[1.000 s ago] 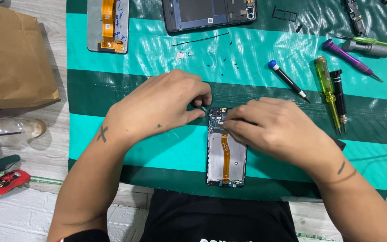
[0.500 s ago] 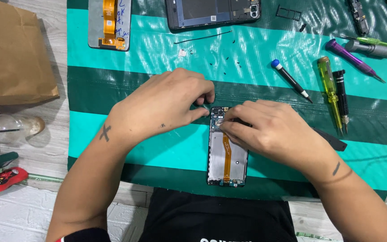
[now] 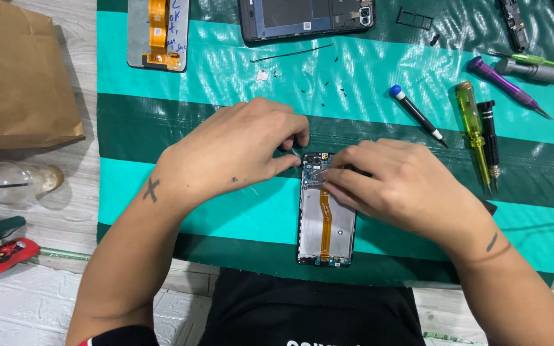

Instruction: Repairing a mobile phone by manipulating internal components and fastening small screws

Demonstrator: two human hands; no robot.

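Note:
An opened phone (image 3: pixel 326 224) lies face down on the green striped mat (image 3: pixel 226 211), its silver inner plate and an orange flex cable showing. My left hand (image 3: pixel 238 147) pinches at the phone's top left corner with thumb and forefinger. My right hand (image 3: pixel 399 186) rests over the upper right part of the phone, fingertips pressing on the top section near the camera. What sits under the fingertips is hidden.
A screen panel with an orange flex cable (image 3: pixel 158 32) and a dark phone frame (image 3: pixel 306 19) lie at the far edge. Screwdrivers (image 3: pixel 476 134) and a blue-tipped tool (image 3: pixel 415 112) lie to the right. Small screws are scattered mid-mat. A brown paper bag (image 3: pixel 14 77) and bottle (image 3: pixel 14 182) sit left.
Both hands stay on the top of the phone; the fingers shift only slightly. The view has drifted a little.

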